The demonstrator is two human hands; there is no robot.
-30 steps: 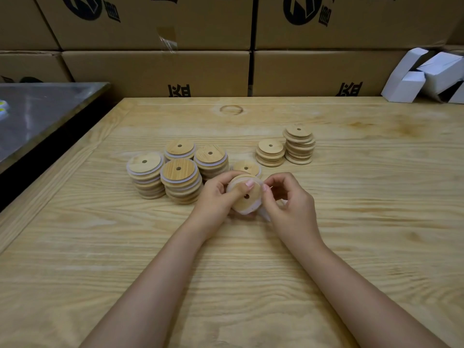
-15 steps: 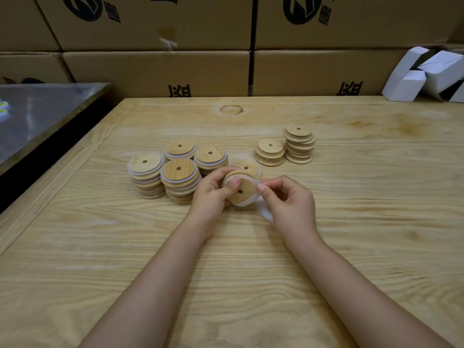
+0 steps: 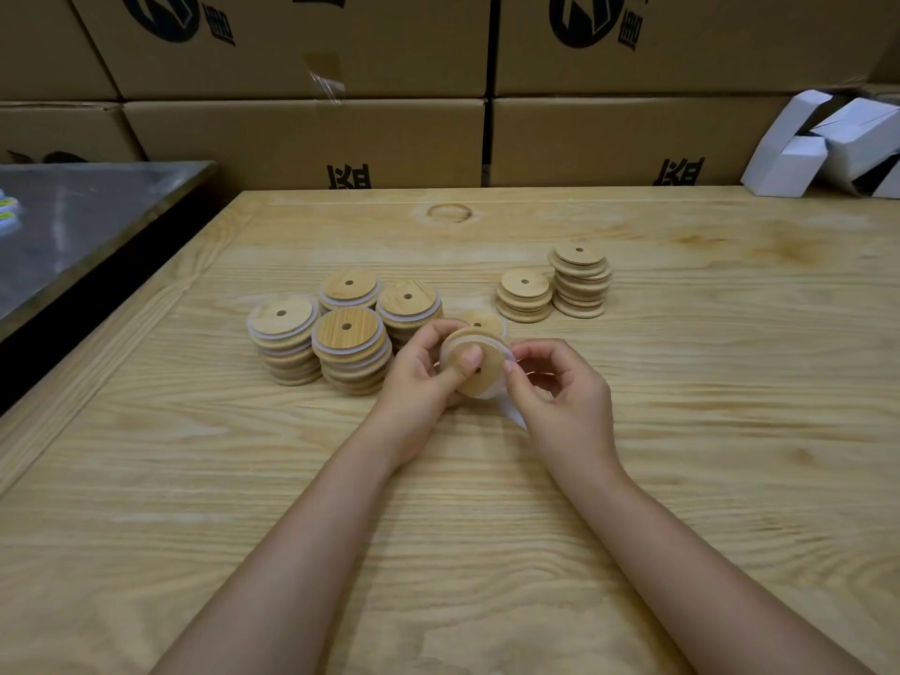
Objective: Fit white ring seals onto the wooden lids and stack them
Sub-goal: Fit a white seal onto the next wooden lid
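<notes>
Between fingers (image 3: 470, 357) of both hands: lid (image 3: 487, 378), seal (image 3: 488, 395) apparently half-seated.

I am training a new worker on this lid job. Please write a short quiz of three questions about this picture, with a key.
1. True or false: the left hand holds a lid.
2. How many stacks of plain lids stand on the right side? A one, B two, C four.
3. Fill in: the right hand pinches the white ____.
Key: 1 true; 2 B; 3 ring.
</notes>
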